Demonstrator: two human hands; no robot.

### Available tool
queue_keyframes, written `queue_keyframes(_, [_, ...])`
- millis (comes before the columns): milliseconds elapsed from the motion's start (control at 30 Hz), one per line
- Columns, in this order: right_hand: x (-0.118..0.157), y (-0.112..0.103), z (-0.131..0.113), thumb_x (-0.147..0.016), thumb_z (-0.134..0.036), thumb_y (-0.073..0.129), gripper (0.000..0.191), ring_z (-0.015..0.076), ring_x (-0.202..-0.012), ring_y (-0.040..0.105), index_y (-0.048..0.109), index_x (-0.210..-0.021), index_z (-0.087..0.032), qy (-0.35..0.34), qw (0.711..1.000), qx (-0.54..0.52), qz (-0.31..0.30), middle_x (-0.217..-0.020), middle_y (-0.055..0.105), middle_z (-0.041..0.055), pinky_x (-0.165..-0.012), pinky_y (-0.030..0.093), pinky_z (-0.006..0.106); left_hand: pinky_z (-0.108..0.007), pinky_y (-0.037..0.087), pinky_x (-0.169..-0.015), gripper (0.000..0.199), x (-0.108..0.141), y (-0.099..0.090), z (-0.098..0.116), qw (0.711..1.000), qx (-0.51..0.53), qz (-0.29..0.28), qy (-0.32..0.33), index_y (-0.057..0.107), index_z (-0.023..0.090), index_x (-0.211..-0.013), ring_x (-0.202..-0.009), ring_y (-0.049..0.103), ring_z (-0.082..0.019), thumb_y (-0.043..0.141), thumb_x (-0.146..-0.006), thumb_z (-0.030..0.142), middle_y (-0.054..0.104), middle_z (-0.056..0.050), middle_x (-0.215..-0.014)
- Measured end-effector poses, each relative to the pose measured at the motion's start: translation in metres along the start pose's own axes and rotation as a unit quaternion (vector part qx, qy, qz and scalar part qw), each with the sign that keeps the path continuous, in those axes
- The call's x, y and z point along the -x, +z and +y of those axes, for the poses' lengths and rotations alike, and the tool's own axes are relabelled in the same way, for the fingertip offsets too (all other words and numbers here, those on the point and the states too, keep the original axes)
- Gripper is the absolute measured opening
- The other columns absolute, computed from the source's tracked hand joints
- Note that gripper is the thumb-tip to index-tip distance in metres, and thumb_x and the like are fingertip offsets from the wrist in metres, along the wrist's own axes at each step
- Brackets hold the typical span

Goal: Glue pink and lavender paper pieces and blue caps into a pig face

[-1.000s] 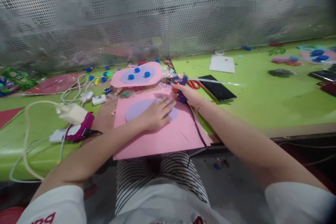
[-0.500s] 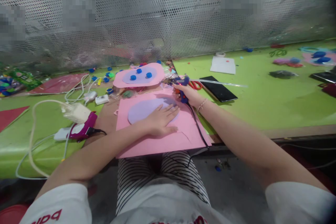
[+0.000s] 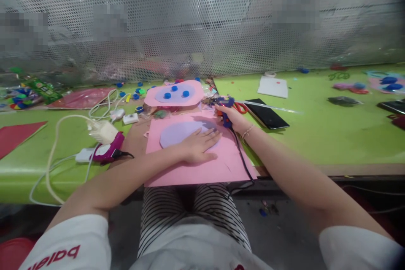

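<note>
My left hand [image 3: 199,144] lies flat with its fingers spread over a purple oval cutout [image 3: 174,134], which rests on a large pink sheet [image 3: 177,174]. In my right hand [image 3: 234,119] is a blue hot glue gun [image 3: 226,120], its nozzle pointing left just past the sheet's far edge. A long clear glue stick [image 3: 265,106] sticks out of its back, and a black cord runs down across the sheet. Beyond the sheet lies a pink cutout [image 3: 148,99] bearing a purple oval and three blue bottle caps [image 3: 185,93].
Left are a purple power adapter [image 3: 107,148] with cables, a red sheet [image 3: 19,135] and scattered bottle caps [image 3: 136,96]. Orange-handled scissors [image 3: 242,108], a black phone [image 3: 268,114] and a white pad [image 3: 272,87] lie right. A perforated metal panel [image 3: 196,21] stands behind the green table [image 3: 325,135].
The view has shifted slightly, so the table's things appear a little farther right. Both hands keep their places, the left on the oval and the right around the glue gun.
</note>
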State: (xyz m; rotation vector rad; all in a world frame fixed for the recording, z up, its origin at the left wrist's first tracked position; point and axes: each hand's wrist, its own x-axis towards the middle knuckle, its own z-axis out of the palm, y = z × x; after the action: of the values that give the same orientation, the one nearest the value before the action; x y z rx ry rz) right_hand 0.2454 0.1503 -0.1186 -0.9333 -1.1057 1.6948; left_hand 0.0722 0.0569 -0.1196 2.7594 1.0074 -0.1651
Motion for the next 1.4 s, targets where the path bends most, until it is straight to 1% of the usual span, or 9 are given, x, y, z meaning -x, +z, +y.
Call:
queue_keyframes(267, [0.008,-0.006,-0.022,-0.069,-0.033,0.070,0.025,0.0036,-0.043,0.037,0.052,-0.067,-0.016,-0.032,0.998,-0.054,-0.018,-0.055,0.047,-0.0037,-0.040,0.033,0.017,-0.036,0.009,-0.113,0.074,0.004,-0.011,-0.003,1.000,0.006,-0.008,0.002,0.016,0.007,-0.144,-0.140,0.009,-0.022,0.024,-0.089,0.056,0.011,-0.014,-0.151])
queue_keyframes(400, [0.010,-0.002,-0.025,-0.071,-0.030,0.070,0.023,0.0035,-0.043,0.037,0.052,-0.066,-0.016,-0.019,0.998,-0.055,-0.013,-0.057,0.050,-0.0028,-0.039,0.032,0.017,-0.039,0.011,-0.112,0.069,-0.010,-0.019,-0.011,0.996,-0.013,0.041,-0.078,0.016,0.004,-0.143,-0.140,0.009,-0.025,0.021,-0.091,0.050,0.012,-0.017,-0.151])
queue_keyframes(533, [0.010,-0.002,-0.023,-0.071,-0.029,0.070,0.023,0.0036,-0.043,0.039,0.052,-0.066,-0.016,-0.025,0.999,-0.038,-0.007,-0.057,0.052,-0.0022,-0.039,0.033,0.017,-0.048,0.013,-0.109,0.073,-0.030,-0.014,-0.017,0.993,-0.027,0.047,-0.100,0.016,0.008,-0.143,-0.139,0.009,-0.030,0.023,-0.089,0.055,0.012,-0.018,-0.151])
queue_keyframes(700, [0.013,-0.011,-0.036,-0.072,-0.024,0.069,0.016,0.0048,-0.042,0.043,0.058,-0.067,-0.014,-0.035,0.998,0.053,0.000,-0.060,0.058,0.0023,-0.038,0.034,0.018,-0.050,0.013,-0.108,0.076,-0.036,0.000,-0.015,0.991,-0.042,0.056,-0.116,0.020,0.005,-0.142,-0.138,0.014,-0.033,0.019,-0.088,0.059,0.016,-0.019,-0.150])
queue_keyframes(767, [0.016,-0.016,-0.045,-0.071,-0.024,0.070,0.016,0.0051,-0.041,0.043,0.059,-0.065,-0.013,-0.037,0.994,0.102,-0.008,-0.060,0.060,0.0037,-0.037,0.035,0.018,-0.048,0.016,-0.107,0.076,-0.037,-0.002,-0.017,0.992,-0.033,0.054,-0.109,0.022,0.006,-0.141,-0.137,0.017,-0.032,0.019,-0.087,0.059,0.019,-0.018,-0.149])
queue_keyframes(867, [0.021,-0.025,-0.057,-0.071,-0.024,0.071,0.018,0.0051,-0.040,0.042,0.059,-0.063,-0.013,-0.038,0.990,0.136,-0.012,-0.058,0.059,0.0041,-0.035,0.034,0.018,-0.043,0.025,-0.105,0.060,-0.040,-0.013,-0.032,0.995,-0.004,0.055,-0.085,0.038,0.011,-0.133,-0.131,0.032,-0.028,0.027,-0.089,0.050,0.035,-0.015,-0.143])
queue_keyframes(1000, [0.021,-0.033,-0.060,-0.072,-0.022,0.069,0.017,0.0047,-0.041,0.043,0.058,-0.062,-0.013,-0.048,0.989,0.139,0.030,-0.061,0.061,0.0045,-0.034,0.033,0.018,-0.036,0.038,-0.094,0.034,-0.043,-0.014,-0.059,0.983,0.023,0.146,-0.108,0.051,0.013,-0.115,-0.112,0.047,-0.022,0.037,-0.086,0.024,0.054,-0.012,-0.120])
queue_keyframes(1133, [0.015,-0.033,-0.053,-0.071,-0.023,0.071,0.017,0.0049,-0.040,0.041,0.059,-0.062,-0.014,-0.029,0.987,0.154,0.027,-0.059,0.061,0.0042,-0.032,0.032,0.018,-0.038,0.040,-0.087,0.027,-0.041,-0.002,-0.071,0.956,-0.036,0.259,-0.133,0.055,0.014,-0.101,-0.100,0.050,-0.022,0.032,-0.088,0.020,0.055,-0.012,-0.106])
queue_keyframes(1400, [0.008,-0.036,-0.044,-0.068,-0.022,0.074,0.017,0.0057,-0.040,0.043,0.060,-0.063,-0.013,-0.006,0.982,0.186,0.039,-0.060,0.062,0.0067,-0.032,0.032,0.019,-0.039,0.042,-0.081,0.018,-0.043,-0.001,-0.063,0.947,-0.054,0.274,-0.161,0.054,0.015,-0.092,-0.092,0.051,-0.023,0.037,-0.086,0.020,0.056,-0.012,-0.097])
